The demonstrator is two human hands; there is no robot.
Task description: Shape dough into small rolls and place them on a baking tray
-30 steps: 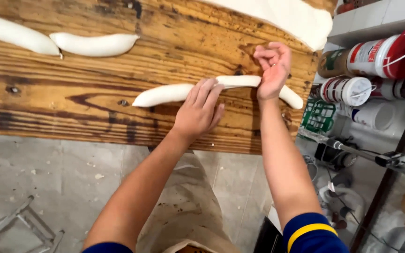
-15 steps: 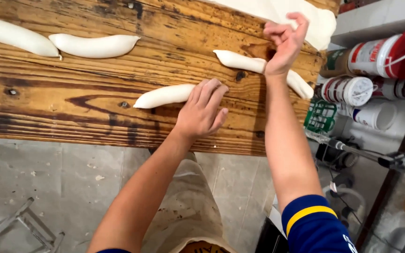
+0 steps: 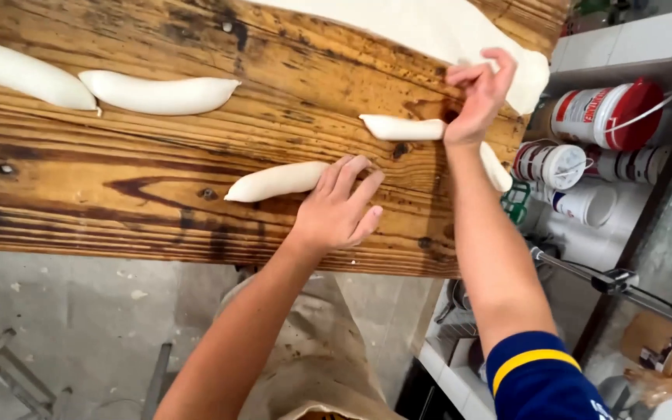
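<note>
Nearest you, your left hand (image 3: 336, 206) lies flat, fingers together and stretched, pressing the right end of the pale, soft rolled dough rope (image 3: 278, 180) on the knotty, dark-streaked wooden plank table (image 3: 118, 210); the rope's tapered tip points left, clear of your palm. A little farther, your right hand (image 3: 476, 97) is pinched shut, thumb against fingertips, on a second short white dough piece (image 3: 402, 127); its pointed end lies on the wood, and a paler strip seems to run on behind your wrist toward the table edge. This stuff looks light, limp and stretchy, probably tacky, so I'd judge it thins or tears if lifted by one end; better taken near the middle or supported along its length. Beyond your fingers lies a broad flat sheet of white dough (image 3: 429, 31), and far left two finished white dough logs (image 3: 157, 93) sit end to end. Off to the right, red-and-white plastic tubs (image 3: 608, 113) crowd a lower shelf
</note>
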